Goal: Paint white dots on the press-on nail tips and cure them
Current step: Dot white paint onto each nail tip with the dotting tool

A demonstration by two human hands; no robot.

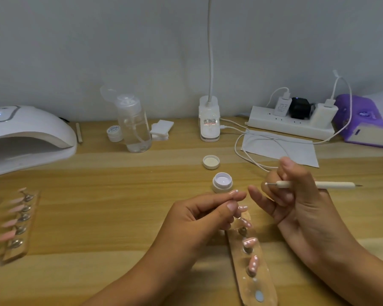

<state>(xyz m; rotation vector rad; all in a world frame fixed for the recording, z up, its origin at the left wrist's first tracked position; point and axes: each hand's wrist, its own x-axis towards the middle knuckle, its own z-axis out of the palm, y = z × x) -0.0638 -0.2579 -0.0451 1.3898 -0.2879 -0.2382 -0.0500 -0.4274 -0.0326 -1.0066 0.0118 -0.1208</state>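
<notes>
Head view is showing me mid-dotting. My left hand (199, 214) is pinching a single pink nail tip (236, 192) between thumb and forefinger, and it is hovering just over the far end of the wooden strip (266, 277), with one white dot showing at its edge. My right hand (296, 202) is curling round the dotting pen (314, 184), whose ball end is pointing left, close to the held tip but apart from it. The other tips on that strip (249, 241) are already wearing white dots, so I am judging this row as nearly finished. The open gel pot (222, 183) is sitting just beyond my fingers. A second strip (16, 255) of plain pink tips is waiting well to the left, near the curing lamp (31, 129). Next, I am expecting to need a light, steady touch of the ball to the held tip, reloading from the pot if it is running dry. Curing is looking some way off.
</notes>
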